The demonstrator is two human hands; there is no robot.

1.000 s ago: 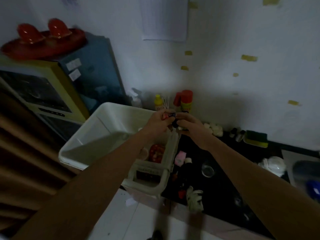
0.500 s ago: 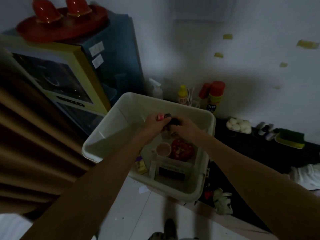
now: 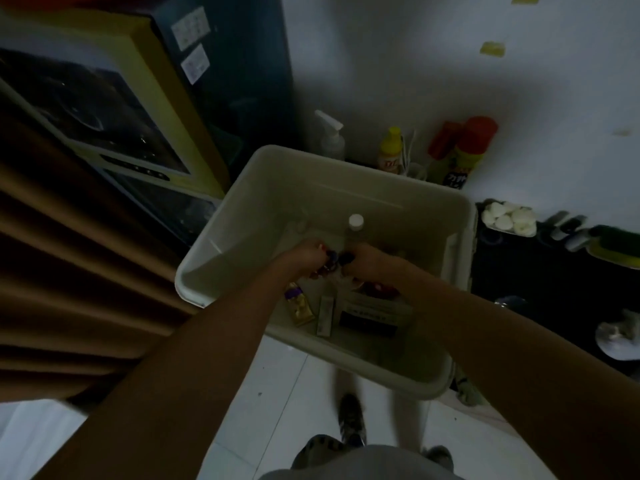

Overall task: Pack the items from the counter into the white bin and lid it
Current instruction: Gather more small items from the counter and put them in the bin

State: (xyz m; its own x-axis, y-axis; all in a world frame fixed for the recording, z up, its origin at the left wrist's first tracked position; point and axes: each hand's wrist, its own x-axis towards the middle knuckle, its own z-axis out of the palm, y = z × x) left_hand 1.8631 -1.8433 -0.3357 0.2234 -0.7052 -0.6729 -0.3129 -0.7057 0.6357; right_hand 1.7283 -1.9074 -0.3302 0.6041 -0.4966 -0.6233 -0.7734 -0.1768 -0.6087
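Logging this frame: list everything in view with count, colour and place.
bin: one, white, unlidded, left of the counter
counter: one, black, right
bottle: one, white-capped, upright in the bin
packet: one, gold, bin floor
box: one, dark with white label, bin floor
pump bottle: one, clear, behind the bin
can: one, red-capped, by the wall
sponge: one, green, counter's far right
curtain: one, brown, left
small items: count unclear, dark, between both hands
left hand: one, holding small items, inside bin
right hand: one, holding small items, inside bin
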